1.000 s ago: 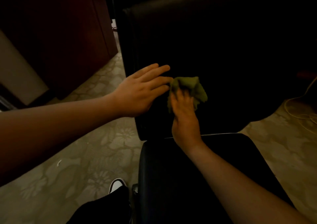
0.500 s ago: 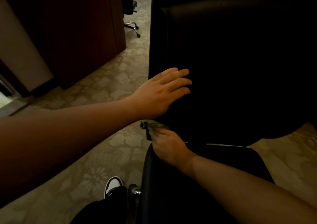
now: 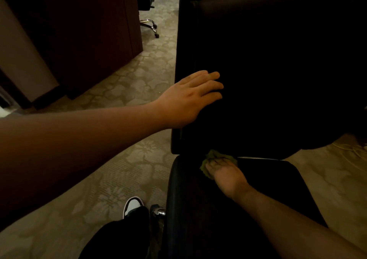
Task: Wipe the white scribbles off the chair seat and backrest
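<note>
A black chair fills the right of the head view: its backrest [image 3: 268, 70] stands upright and its seat [image 3: 198, 209] lies below it. My left hand [image 3: 190, 97] rests flat with straight fingers on the backrest's left edge. My right hand [image 3: 224, 174] presses a green cloth [image 3: 207, 162] onto the back of the seat, close to the gap under the backrest. Most of the cloth is hidden under my fingers. The scene is very dark and no white scribbles show on the chair.
Patterned beige carpet [image 3: 123, 103] lies to the left. A dark wooden cabinet [image 3: 89, 30] stands at the back left, with another chair's chrome wheeled base [image 3: 150, 25] beyond it. My shoe [image 3: 132, 206] is by the seat's left side. A pale cable [image 3: 349, 146] lies at the right.
My right hand brought the cloth down from the backrest's lower part to the seat, then slid it right along the seat's back. My left hand stayed on the backrest's edge.
</note>
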`<state>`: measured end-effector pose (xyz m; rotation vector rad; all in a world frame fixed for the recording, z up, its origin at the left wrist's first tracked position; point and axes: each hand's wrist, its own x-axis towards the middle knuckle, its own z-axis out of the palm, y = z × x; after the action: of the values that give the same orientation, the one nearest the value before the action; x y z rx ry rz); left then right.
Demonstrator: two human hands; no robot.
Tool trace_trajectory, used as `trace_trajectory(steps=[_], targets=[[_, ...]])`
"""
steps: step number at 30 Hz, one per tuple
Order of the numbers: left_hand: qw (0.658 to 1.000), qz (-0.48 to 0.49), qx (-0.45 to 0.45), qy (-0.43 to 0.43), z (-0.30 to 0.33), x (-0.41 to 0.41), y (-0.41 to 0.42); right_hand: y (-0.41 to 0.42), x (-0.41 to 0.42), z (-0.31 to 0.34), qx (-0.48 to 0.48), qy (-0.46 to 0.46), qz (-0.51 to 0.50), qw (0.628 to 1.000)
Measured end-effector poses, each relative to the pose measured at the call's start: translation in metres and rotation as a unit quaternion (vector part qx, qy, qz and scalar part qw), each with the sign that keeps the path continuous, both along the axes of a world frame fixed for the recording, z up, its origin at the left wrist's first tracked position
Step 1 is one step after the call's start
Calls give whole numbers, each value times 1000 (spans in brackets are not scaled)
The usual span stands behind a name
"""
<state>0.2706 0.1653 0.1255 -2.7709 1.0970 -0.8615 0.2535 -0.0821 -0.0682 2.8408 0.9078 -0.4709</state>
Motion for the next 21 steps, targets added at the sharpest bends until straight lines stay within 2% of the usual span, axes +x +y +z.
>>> trace_trajectory(steps=[3, 5, 7, 9, 10, 12, 14, 16, 17, 19, 21], targets=[[999, 14, -34, 12, -4, -7, -9, -52, -24, -8, 77, 40, -95, 992], [998, 39, -51, 26, -9, -15, -19, -58, -43, -17, 137, 48, -159, 976], [996, 56, -59, 37, -16, -24, -29, -45, -73, -23, 192, 22, -131, 972], [995, 71, -50, 49, -23, -34, -34, -30, -108, -32, 232, 37, -32, 971], [995, 75, -40, 61, -28, -40, -36, -30, -124, -35, 235, 44, 24, 971], [992, 85, -24, 88, -37, -55, -40, -55, -146, -37, 205, 71, 47, 975], [988, 96, -8, 121, -46, -69, -40, -90, -150, -32, 222, 56, -39, 973], [984, 103, -13, 143, -52, -82, -41, -116, -152, -21, 218, 15, -196, 956], [982, 109, -25, 155, -51, -89, -43, -121, -155, -14, 196, 16, -242, 950], [975, 113, -51, 185, -49, -100, -49, -114, -167, -5, 149, 53, -231, 960], [970, 112, -73, 202, -44, -110, -57, -105, -178, 7, 160, 87, -192, 964]])
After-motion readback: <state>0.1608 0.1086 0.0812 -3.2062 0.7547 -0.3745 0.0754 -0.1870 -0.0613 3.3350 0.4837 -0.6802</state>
